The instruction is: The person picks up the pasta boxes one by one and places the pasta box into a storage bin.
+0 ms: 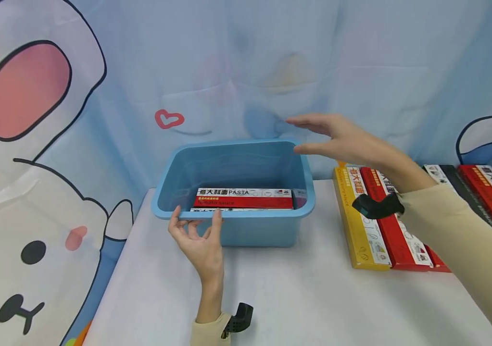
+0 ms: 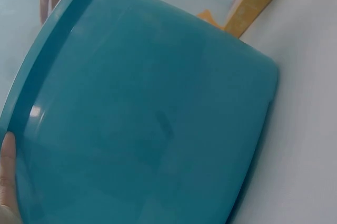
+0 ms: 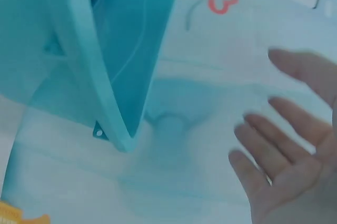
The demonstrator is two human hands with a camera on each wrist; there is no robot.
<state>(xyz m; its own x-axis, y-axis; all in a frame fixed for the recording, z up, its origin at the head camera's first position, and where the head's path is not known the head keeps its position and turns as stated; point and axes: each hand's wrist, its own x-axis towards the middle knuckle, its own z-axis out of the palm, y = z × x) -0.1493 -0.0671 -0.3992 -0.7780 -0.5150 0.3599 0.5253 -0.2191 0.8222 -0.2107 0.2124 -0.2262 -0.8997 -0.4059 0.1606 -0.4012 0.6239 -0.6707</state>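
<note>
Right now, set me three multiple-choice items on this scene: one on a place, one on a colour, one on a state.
1. Where does the left hand rest?
A. on the near rim of the tub
B. on the yellow box
C. flat on the table

2. What colour is the tub?
A. red
B. blue
C. yellow

3. How is the right hand?
A. gripping a red box
B. clenched in a fist
C. open, fingers straight, holding nothing

Answers: 1 A, its fingertips sit on the near rim. 2 B, all views show it blue. 3 C, the palm hovers by the tub's far right corner, empty.
</note>
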